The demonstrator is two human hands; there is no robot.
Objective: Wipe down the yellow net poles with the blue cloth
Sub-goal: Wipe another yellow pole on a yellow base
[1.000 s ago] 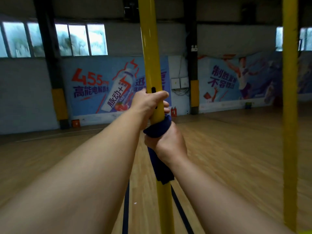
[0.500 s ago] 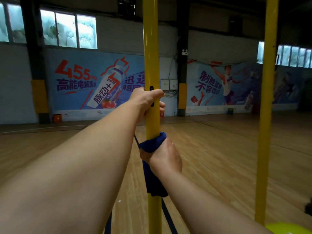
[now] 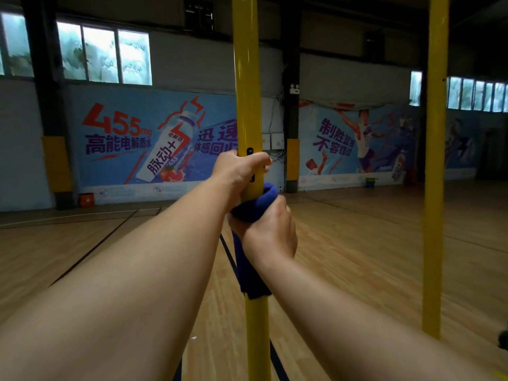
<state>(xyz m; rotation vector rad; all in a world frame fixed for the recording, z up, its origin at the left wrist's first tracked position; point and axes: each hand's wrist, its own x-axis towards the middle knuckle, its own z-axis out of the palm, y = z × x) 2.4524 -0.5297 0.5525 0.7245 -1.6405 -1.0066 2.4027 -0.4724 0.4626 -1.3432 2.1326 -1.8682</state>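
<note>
Head view: the near pole [image 3: 247, 78] stands upright at centre, with the cloth [image 3: 254, 204] wrapped round it and a loose end hanging down along it. Right hand [image 3: 268, 232] grips the cloth against the pole — left hand [image 3: 239, 169] grips the bare pole just above, touching the cloth. A second pole [image 3: 434, 188] stands well apart to the right, on the wood floor [image 3: 357, 257].

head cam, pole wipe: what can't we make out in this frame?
- Near yellow pole: top and base cut off by the head view's edges.
- Right hand: fingers hidden behind the pole and blue cloth.
- Left hand: palm side hidden by its own back.
- Far yellow pole: top cut off; base hidden behind the right forearm.
</note>
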